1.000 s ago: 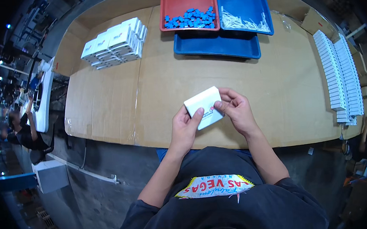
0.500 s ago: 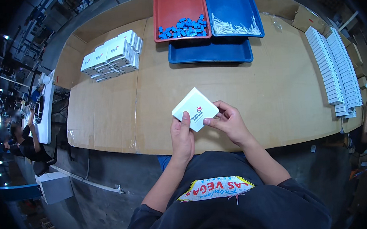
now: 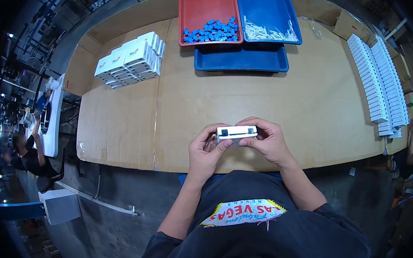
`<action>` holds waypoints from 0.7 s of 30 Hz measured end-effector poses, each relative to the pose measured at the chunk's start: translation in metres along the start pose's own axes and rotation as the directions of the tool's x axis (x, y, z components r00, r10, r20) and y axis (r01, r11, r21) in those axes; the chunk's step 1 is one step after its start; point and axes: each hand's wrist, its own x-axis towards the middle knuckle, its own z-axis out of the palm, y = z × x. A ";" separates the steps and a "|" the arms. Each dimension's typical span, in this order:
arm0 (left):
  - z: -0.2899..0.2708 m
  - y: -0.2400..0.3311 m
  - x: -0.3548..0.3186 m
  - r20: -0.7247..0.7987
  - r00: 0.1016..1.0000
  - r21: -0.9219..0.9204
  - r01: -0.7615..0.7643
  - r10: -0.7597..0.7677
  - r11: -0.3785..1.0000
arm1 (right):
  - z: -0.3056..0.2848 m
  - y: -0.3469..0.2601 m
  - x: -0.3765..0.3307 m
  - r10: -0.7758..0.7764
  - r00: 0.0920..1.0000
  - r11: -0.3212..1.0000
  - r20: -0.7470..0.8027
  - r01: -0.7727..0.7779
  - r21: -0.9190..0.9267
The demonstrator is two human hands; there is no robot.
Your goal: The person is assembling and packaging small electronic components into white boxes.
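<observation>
Head view: beyond the white box [image 3: 237,129], red tray [image 3: 207,6] overhangs lower blue tray [image 3: 241,61].

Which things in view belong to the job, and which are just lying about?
Likely the job:
white case, held by left hand and right hand
white stack, left
white rows, right
blue parts in red tray
white sticks in blue tray

Seemingly just about:
pale box, lower left
pale scrap on the floor
</observation>
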 end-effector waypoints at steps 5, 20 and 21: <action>0.004 0.001 -0.004 0.052 0.991 0.192 -0.133 0.125 0.972 | -0.004 0.000 -0.005 -0.145 0.989 0.943 0.027 0.146 -0.299; 0.044 0.019 -0.016 -0.320 0.901 0.120 -0.269 0.294 0.956 | 0.026 -0.009 -0.011 -0.299 0.951 0.860 -0.078 0.233 -0.454; 0.042 0.019 -0.019 -0.322 0.914 0.139 -0.211 0.246 0.967 | 0.028 -0.011 -0.015 -0.298 0.954 0.809 0.014 0.261 -0.528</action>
